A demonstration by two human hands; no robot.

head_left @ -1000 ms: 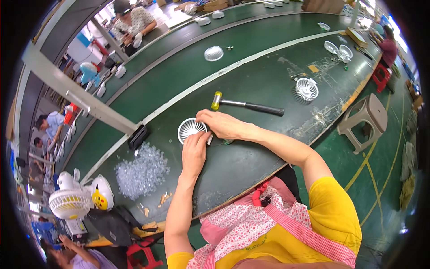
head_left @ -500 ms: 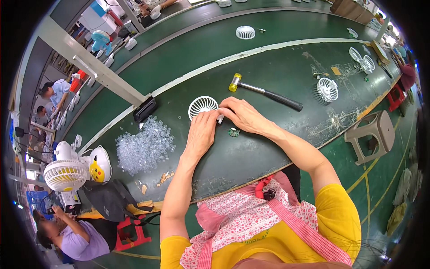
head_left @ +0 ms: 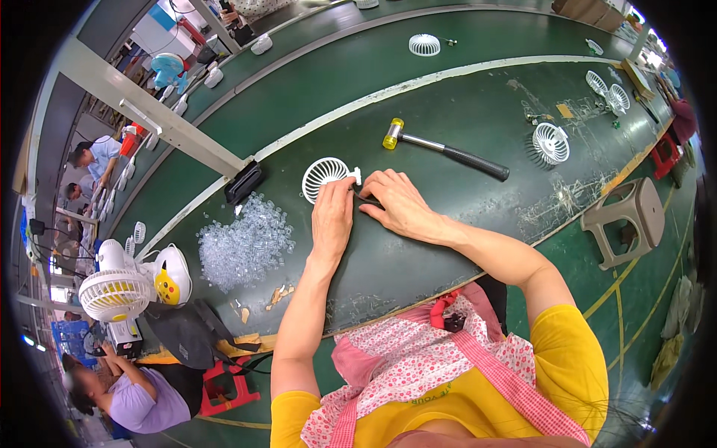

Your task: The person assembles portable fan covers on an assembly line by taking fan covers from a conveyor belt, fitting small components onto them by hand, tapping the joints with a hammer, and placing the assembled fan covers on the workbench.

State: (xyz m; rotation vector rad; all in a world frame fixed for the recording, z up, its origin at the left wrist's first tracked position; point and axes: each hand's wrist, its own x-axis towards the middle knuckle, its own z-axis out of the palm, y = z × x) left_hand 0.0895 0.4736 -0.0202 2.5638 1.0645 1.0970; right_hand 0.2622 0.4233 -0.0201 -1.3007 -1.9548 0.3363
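1. Green workbench [head_left: 418,257]: a white strip [head_left: 373,103] borders its far edge.
2. Heap of clear plastic pieces [head_left: 246,243]: it spreads toward the workbench's left end.
3. Yellow-headed mallet [head_left: 446,151]: it lies closer to the far edge, its black grip slanting toward the right.
4. Right hand [head_left: 403,205]: thumb and forefinger form a narrow gap; I cannot tell what they hold.
5. Left hand [head_left: 332,216]: its bent fingers meet the near rim of the white fan grille [head_left: 323,178]; their grip is hidden.
6. That grille sits on the workbench, nearer the far edge than the near one.
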